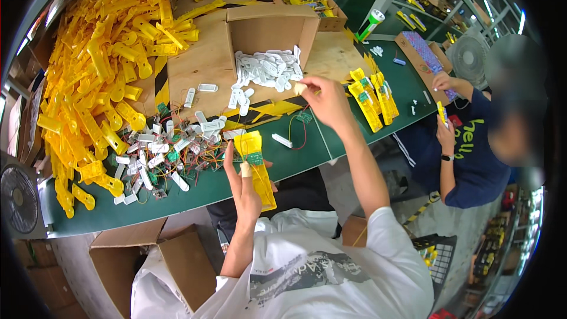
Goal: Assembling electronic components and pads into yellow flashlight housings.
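Your left hand [247,199] clamps a long yellow plastic housing [264,190] at the green worktop's [300,159] near edge, apparently seating its flat green circuit board [255,158], likely needing careful alignment next; your right hand's [328,105] grip I cannot tell.

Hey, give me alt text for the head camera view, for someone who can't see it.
A person's left hand holds a yellow casing with a green circuit board on it, the right hand near a cardboard box of white parts. Heaped yellow casings lie at left, beside tangled wired circuit boards; a co-worker is at right.
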Available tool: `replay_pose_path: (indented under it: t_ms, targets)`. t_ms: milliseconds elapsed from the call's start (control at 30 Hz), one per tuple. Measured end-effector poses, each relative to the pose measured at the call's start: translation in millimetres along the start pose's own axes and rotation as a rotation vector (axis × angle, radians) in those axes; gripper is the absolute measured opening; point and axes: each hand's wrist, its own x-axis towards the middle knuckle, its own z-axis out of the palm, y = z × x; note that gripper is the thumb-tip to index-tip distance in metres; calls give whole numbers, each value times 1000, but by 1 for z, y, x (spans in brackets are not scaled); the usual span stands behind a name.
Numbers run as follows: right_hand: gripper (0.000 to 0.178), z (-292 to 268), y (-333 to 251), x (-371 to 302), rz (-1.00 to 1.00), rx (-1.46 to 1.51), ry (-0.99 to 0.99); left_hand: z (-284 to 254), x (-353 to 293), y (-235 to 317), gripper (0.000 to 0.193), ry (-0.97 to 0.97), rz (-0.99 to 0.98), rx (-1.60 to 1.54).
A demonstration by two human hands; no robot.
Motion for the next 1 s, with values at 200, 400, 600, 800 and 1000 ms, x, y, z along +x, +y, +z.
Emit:
replay_pose_path:
  t_ms: [200,400,600,800,1000]
  targets:
    - [23,33,73,54,-30,-469,-136,-14,15,2,47,34,26,-60]
    - [19,32,81,54,198,168,-152,-21,33,4,40,-30,-27,-43]
    - [15,15,-8,-37,107,732,-337,-12,59,0,37,-53,-36,-60]
    - [15,33,-29,-69,34,671,-404,-3,61,3,41,-151,-117,-163]
    - [29,54,-28,-99,469,1144,-220,3,51,-16,50,-39,30,41]
